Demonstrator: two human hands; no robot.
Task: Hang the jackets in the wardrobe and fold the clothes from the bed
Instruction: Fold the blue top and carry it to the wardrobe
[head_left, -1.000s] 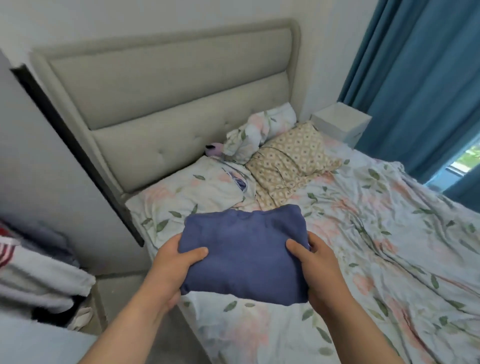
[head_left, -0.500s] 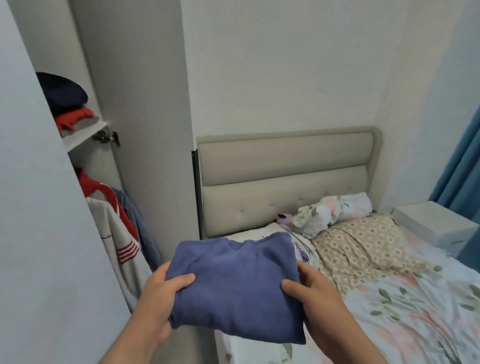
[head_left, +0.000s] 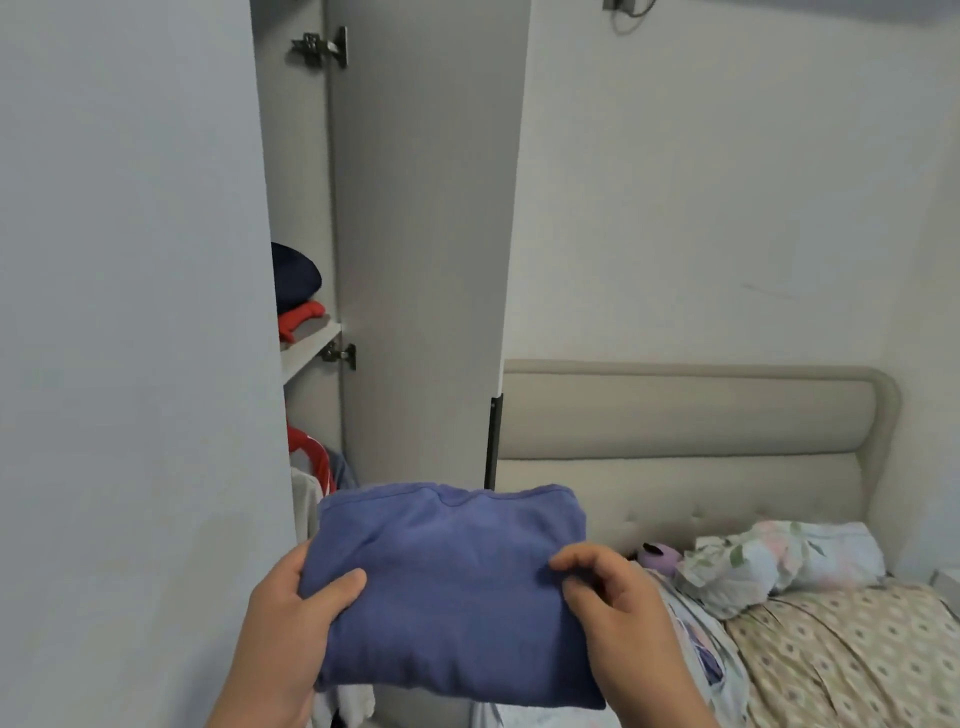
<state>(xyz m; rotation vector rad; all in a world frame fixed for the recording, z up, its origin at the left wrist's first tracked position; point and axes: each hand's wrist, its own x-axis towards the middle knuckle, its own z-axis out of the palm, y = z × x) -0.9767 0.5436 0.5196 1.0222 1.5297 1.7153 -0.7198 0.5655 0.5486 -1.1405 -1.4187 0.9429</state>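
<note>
A folded blue garment (head_left: 452, 587) is held in front of me, level with the bed's headboard. My left hand (head_left: 291, 618) grips its left edge, thumb on top. My right hand (head_left: 618, 618) grips its right edge, fingers curled over the top. Behind it stands the open wardrobe (head_left: 311, 364): a shelf (head_left: 309, 348) holds a dark folded item (head_left: 293, 278) above a red one (head_left: 298, 319). Below the shelf hangs a red and white jacket (head_left: 311, 467). The bed (head_left: 841, 654) lies to the right.
The wardrobe's open door (head_left: 130, 364) fills the left side, and its grey side panel (head_left: 426, 260) stands between shelf and headboard (head_left: 691, 441). A floral pillow (head_left: 779, 561) and a small purple plush (head_left: 660, 556) lie at the head of the bed.
My view has swung left and up, from the bed toward the wardrobe. The blue garment stays in both hands and has risen with them. My right fingers now curl over its top.
</note>
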